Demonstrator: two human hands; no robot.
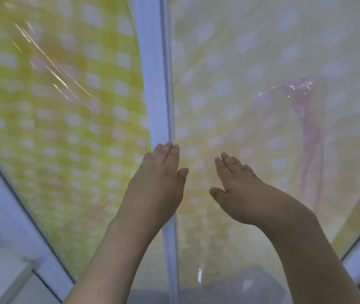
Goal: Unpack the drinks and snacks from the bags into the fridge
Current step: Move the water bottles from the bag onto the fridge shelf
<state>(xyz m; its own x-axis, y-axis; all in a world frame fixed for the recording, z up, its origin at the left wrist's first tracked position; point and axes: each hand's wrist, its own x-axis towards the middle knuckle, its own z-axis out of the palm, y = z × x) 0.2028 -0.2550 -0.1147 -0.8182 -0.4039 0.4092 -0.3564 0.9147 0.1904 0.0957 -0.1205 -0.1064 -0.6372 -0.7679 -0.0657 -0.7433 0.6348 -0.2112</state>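
Both hands up, palms forward, fingers straight. Left hand (159, 178) has its fingers together, tips at the white post (152, 84) that runs up the middle of the view; the palm overlaps the post's lower run. Right hand (238, 187) sits just right of the post, fingers slightly fanned, thumb out toward the left hand. Neither grip is closed on anything: both lie flat and apart from each other.

Post's long axis is near vertical, leaning slightly left at the top. Left of it: a panel (60, 106) with a yellow-and-white check pattern and glare streaks. Right of it: a paler panel (229, 73) with the same check, washed out. Behind the right panel, right of the post, a pink plastic bag (306, 128) hangs with its knotted top up and long axis vertical. Probably fridge doors, but blur makes that uncertain; the bag's contents are unreadable.
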